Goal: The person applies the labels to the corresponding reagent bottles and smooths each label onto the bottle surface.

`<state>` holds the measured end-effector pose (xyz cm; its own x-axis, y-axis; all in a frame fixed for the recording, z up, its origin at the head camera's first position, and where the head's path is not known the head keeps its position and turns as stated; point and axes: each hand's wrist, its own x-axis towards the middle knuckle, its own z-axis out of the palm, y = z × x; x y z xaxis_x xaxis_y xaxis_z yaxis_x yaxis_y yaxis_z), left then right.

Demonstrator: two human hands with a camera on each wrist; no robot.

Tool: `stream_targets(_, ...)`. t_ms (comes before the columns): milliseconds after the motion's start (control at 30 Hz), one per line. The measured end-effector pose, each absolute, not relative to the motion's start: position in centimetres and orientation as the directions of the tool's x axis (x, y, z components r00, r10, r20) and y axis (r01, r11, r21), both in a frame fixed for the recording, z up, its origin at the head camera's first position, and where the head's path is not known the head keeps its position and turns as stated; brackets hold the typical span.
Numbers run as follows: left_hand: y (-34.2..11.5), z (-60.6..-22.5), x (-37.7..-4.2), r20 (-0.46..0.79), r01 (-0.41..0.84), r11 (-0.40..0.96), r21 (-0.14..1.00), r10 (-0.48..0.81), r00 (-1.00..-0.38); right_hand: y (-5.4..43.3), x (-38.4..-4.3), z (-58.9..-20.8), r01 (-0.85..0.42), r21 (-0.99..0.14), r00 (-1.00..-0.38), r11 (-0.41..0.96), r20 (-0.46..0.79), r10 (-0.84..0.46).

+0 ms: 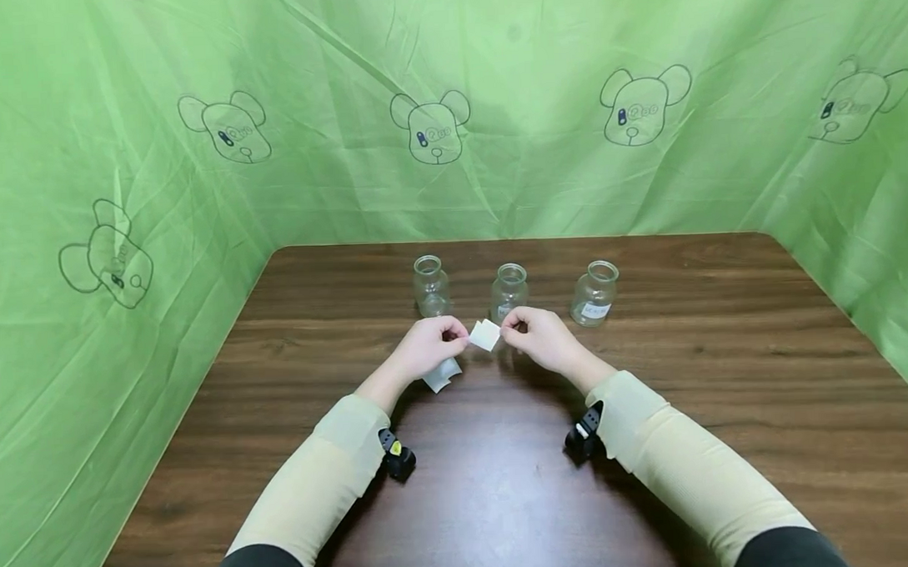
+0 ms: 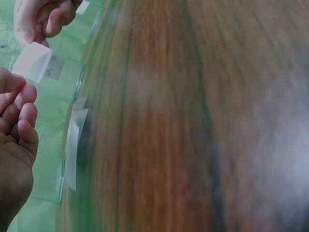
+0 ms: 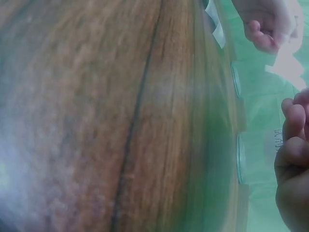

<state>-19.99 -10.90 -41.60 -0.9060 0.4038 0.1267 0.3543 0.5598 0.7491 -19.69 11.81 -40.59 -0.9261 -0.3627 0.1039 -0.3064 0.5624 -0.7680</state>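
Observation:
Between both hands, in front of the middle jar, a small white paper label (image 1: 485, 335) is held up. The left hand (image 1: 430, 349) pinches its left edge between thumb and forefinger. At its opposite edge, the right hand (image 1: 543, 339) pinches with its fingertips. The left wrist view shows the label (image 2: 33, 62) stretched between the two hands, with one edge partly lifted or folded. Below the left hand, white paper pieces (image 1: 444, 373) lie on the table, partly hidden by that hand. Behind stand a left glass jar (image 1: 433, 297) and a middle glass jar (image 1: 509, 294), partly covered by the right hand.
A right glass jar (image 1: 595, 291) bears a white label (image 1: 594, 311) with handwriting. All three jars are lidless and upright on the brown wooden table (image 1: 727, 349). A green curtain (image 1: 526, 189) with bear-head outlines surrounds the table's back and sides.

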Motion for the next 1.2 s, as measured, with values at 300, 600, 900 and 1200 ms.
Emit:
stream_targets(300,-12.7,-42.2,-19.9,0.097,0.335,0.586,0.738,0.399,-0.912,12.3,-19.8,-40.6,-0.287,-0.772,-0.937,0.567,0.104,-0.333)
stream_targets(600,-14.0,-42.5,-19.8,0.056,0.343,0.609,0.715,0.440,-0.896,12.8,-19.7,-40.8,-0.295,-0.762,-0.936,0.576,0.110,-0.334)
stream_targets(900,-15.3,-42.6,-19.6,0.022,0.337,0.659,0.673,0.437,-0.899,12.7,-19.8,-40.8,-0.287,-0.770,-0.937,0.569,0.103,-0.334)
stream_targets(1200,-16.1,-42.8,-19.5,0.054,0.328,0.639,0.696,0.409,-0.911,12.3,-19.9,-40.8,-0.269,-0.771,-0.941,0.577,0.083,-0.328)
